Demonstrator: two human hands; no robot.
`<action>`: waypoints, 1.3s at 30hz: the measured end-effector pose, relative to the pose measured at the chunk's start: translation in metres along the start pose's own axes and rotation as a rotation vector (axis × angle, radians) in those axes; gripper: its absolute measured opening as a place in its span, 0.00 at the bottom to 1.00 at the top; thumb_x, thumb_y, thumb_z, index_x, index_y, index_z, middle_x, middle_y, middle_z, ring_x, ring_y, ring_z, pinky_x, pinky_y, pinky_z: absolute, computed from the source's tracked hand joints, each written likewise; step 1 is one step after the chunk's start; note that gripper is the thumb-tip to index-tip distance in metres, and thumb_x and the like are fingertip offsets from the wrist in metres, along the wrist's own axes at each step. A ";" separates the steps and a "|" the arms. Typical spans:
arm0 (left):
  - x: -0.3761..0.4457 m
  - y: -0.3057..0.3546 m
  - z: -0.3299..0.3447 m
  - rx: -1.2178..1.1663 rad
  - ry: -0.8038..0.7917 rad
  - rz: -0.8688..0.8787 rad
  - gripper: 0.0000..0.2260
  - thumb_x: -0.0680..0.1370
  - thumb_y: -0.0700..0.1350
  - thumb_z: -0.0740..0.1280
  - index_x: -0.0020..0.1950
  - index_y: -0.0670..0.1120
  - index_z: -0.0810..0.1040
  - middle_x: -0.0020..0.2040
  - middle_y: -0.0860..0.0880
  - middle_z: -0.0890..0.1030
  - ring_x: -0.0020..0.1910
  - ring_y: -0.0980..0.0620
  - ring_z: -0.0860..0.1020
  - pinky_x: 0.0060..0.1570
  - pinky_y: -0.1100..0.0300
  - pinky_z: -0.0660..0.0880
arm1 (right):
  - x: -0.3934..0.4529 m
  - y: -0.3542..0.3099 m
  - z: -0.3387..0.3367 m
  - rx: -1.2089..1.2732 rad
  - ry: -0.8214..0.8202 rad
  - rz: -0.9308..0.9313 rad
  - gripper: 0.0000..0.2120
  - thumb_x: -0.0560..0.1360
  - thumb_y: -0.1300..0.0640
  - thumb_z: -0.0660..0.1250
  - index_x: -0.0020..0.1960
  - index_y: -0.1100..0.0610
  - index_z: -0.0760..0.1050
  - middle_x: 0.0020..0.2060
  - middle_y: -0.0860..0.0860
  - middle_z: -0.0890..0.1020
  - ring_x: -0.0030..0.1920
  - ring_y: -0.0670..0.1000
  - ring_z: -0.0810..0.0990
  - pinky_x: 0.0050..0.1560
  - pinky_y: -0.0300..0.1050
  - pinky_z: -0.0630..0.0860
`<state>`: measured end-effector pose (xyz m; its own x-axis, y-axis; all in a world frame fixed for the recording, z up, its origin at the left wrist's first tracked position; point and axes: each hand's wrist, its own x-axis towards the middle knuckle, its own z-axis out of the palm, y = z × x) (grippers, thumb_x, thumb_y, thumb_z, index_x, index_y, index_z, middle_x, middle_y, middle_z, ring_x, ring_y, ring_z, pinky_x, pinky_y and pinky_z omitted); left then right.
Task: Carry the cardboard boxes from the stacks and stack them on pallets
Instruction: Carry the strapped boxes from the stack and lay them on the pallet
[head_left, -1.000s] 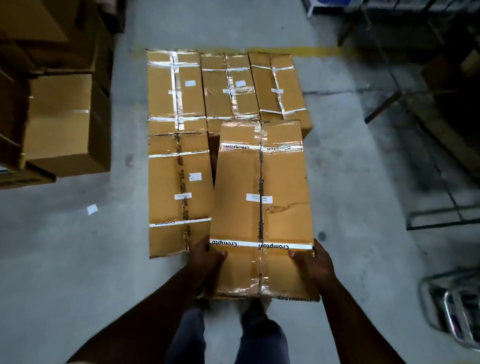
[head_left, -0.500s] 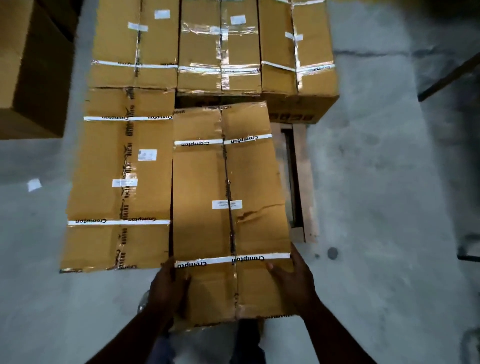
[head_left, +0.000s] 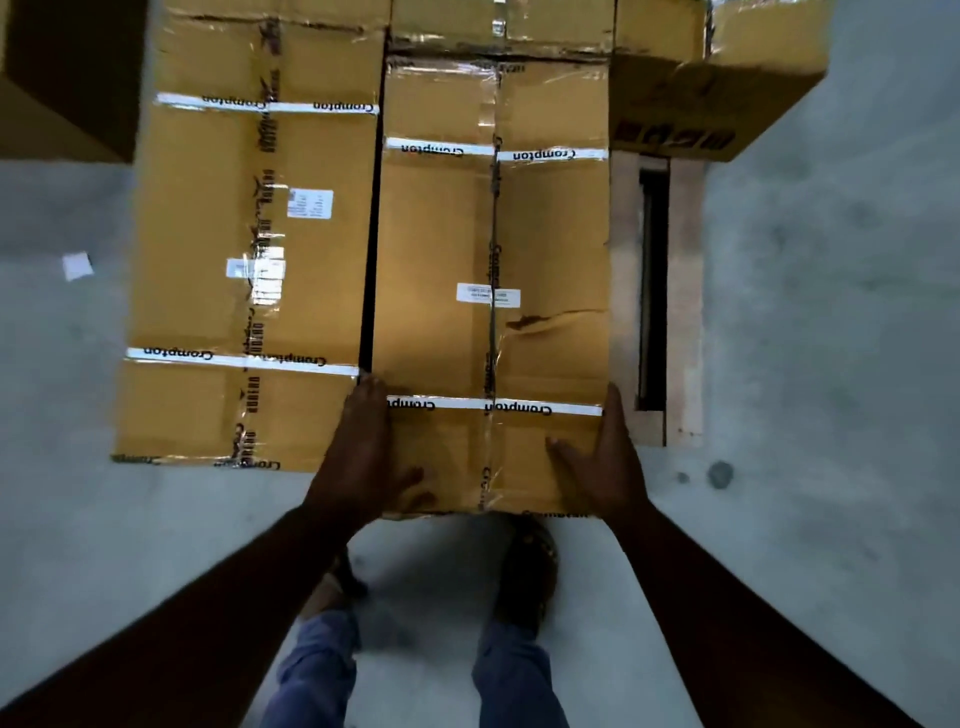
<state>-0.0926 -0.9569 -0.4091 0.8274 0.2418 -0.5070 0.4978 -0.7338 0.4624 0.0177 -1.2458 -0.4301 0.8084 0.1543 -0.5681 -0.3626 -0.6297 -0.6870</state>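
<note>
A long brown cardboard box sealed with white printed tape (head_left: 493, 270) is seen from above, held at its near end between two hands. The left hand (head_left: 363, 452) is laid against the left side edge of this box, its thumb spread over the top face and its fingers lying straight along the edge. The right hand (head_left: 608, 457) is set against the right side edge in the same manner, thumb on top. Neither hand is clenched; the box is clasped between the flat palms. The box lies just beside a second long taped cardboard box (head_left: 249, 270) to its left, a narrow dark gap being left between the two. Its far end meets a row of further taped cardboard boxes (head_left: 717, 78). To the right of the held box, bare planks of a pale wooden pallet (head_left: 680, 291) are exposed. Whether the held box rests fully on the pallet cannot be told. Below the box, two feet (head_left: 524, 577) and blue trouser legs (head_left: 514, 675) are seen on a grey concrete floor (head_left: 831, 364).
</note>
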 end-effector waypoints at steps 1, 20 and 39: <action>-0.003 -0.004 0.003 0.154 -0.063 0.011 0.68 0.61 0.64 0.83 0.84 0.41 0.40 0.84 0.37 0.44 0.82 0.34 0.47 0.79 0.35 0.53 | -0.008 0.003 0.001 -0.067 -0.028 -0.019 0.56 0.71 0.42 0.79 0.83 0.42 0.41 0.81 0.47 0.60 0.76 0.52 0.66 0.74 0.57 0.69; -0.020 -0.039 0.029 0.330 0.021 0.158 0.45 0.75 0.36 0.75 0.82 0.34 0.50 0.81 0.29 0.48 0.79 0.26 0.51 0.69 0.31 0.61 | -0.041 0.029 0.024 -0.740 -0.030 -0.226 0.56 0.73 0.54 0.78 0.85 0.52 0.42 0.83 0.60 0.39 0.78 0.68 0.63 0.61 0.67 0.78; -0.031 0.011 -0.011 0.070 -0.102 -0.055 0.35 0.75 0.44 0.75 0.77 0.35 0.63 0.75 0.33 0.66 0.74 0.32 0.66 0.73 0.41 0.66 | -0.077 -0.075 0.040 -0.773 -0.115 -0.250 0.50 0.73 0.63 0.72 0.85 0.52 0.46 0.84 0.55 0.50 0.83 0.59 0.51 0.80 0.60 0.53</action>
<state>-0.1101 -0.9662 -0.3801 0.7670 0.2193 -0.6030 0.5191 -0.7644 0.3823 -0.0362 -1.1796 -0.3526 0.7552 0.4103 -0.5112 0.2779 -0.9067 -0.3173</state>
